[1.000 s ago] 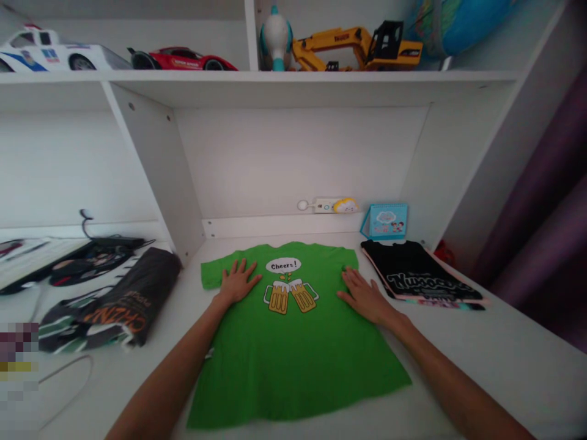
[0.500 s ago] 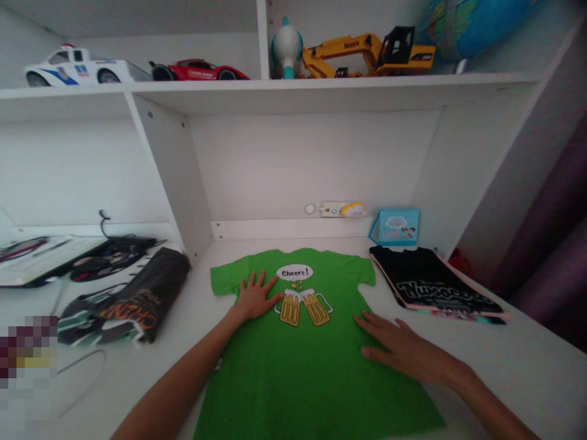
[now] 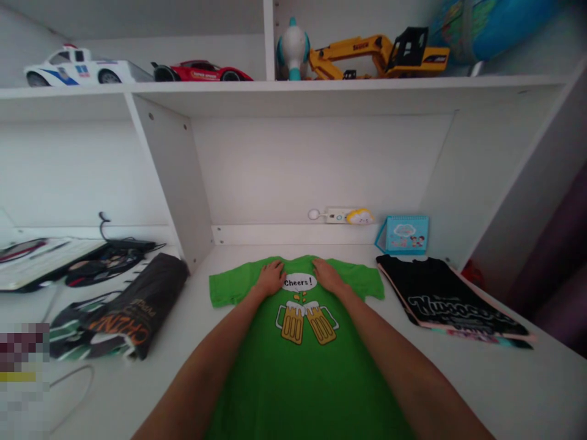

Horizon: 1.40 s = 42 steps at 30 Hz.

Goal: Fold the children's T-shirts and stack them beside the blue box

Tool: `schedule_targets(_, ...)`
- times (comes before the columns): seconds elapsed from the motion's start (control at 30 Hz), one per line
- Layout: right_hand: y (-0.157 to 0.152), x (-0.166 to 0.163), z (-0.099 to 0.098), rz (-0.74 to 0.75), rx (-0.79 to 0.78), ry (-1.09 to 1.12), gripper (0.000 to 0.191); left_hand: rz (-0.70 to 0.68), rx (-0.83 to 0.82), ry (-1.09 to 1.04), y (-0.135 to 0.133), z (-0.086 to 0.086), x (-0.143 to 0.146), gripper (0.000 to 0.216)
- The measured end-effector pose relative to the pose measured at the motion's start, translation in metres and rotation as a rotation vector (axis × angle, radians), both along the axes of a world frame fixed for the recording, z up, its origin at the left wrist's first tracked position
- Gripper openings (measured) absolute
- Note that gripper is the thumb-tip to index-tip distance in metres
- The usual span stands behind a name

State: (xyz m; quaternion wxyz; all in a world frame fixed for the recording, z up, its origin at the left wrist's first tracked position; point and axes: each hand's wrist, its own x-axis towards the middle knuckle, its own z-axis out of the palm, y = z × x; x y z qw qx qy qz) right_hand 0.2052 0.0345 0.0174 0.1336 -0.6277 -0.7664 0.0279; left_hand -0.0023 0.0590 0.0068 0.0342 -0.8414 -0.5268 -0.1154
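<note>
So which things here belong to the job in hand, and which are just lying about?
Job in hand:
green shirt
left hand and right hand, both on the shirt
possibly the black shirt and dark clothes, both untouched

Apparently just lying about:
calendar
power strip
white truck
red car
excavator
globe

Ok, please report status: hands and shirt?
Left hand, right hand on green shirt, near collar. Shirt spread out, print up. Black shirt close on right.

Green shirt (image 3: 302, 385) spread on a desk (image 3: 486, 391)
Left hand (image 3: 272, 278) rests at eleven o'clock of the printed mugs (image 3: 316, 324), right hand (image 3: 327, 275) at one; a black shirt (image 3: 426, 278) lies at the green shirt's two o'clock.
</note>
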Motion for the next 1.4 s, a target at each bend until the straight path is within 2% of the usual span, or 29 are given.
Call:
schedule_targets(0.13,0.013,0.001,-0.012,-0.027,-0.024,-0.01,0.045,0.04,-0.041,0.017,0.007,-0.008,-0.003,0.053)
schedule_targets(0.43,0.02,0.017,-0.021,-0.179,-0.152,-0.047,0.071,0.179,-0.17,0.039,0.018,-0.006,-0.006,0.08)
schedule_targets(0.63,0.012,0.014,-0.009,-0.208,-0.192,-0.056,0.084,0.204,-0.141,0.034,0.019,-0.01,-0.007,0.081)
schedule_targets(0.7,-0.004,0.006,-0.003,-0.189,-0.187,-0.061,0.084,0.208,-0.145,0.042,0.019,-0.011,-0.007,0.08)
schedule_targets(0.77,-0.033,-0.004,0.002,-0.109,-0.178,-0.064,0.084,0.211,-0.145,0.049,0.019,-0.01,-0.007,0.08)
schedule_targets(0.87,-0.094,-0.011,0.003,0.099,-0.17,-0.054,0.081,0.206,-0.153,0.057,0.02,-0.007,-0.007,0.08)
schedule_targets(0.93,-0.133,-0.004,0.0,0.166,-0.185,-0.043,0.078,0.2,-0.184,0.06,0.021,-0.004,-0.006,0.079)
schedule_targets(1.03,-0.172,0.027,-0.007,0.066,-0.216,-0.047,0.077,0.187,-0.236,0.051,0.018,0.002,-0.006,0.078)
schedule_targets(1.13,-0.19,0.067,-0.013,-0.102,-0.205,-0.058,0.077,0.154,-0.196,0.039,0.007,0.009,-0.014,0.078)
schedule_targets(1.2,-0.199,0.084,-0.013,-0.171,-0.165,-0.053,0.075,0.134,-0.153,0.049,-0.001,0.015,-0.029,0.074)
schedule_targets(1.27,-0.213,0.084,-0.005,-0.185,-0.113,-0.019,0.07,0.199,-0.156,0.046,-0.008,0.021,-0.055,0.068)
schedule_targets(1.33,-0.231,0.062,0.011,-0.125,-0.086,0.067,0.06,0.368,-0.189,-0.004,-0.012,0.027,-0.088,0.061)
schedule_targets(1.4,-0.25,0.023,0.031,0.019,-0.099,0.197,0.046,0.523,-0.198,-0.066,-0.015,0.032,-0.121,0.055)
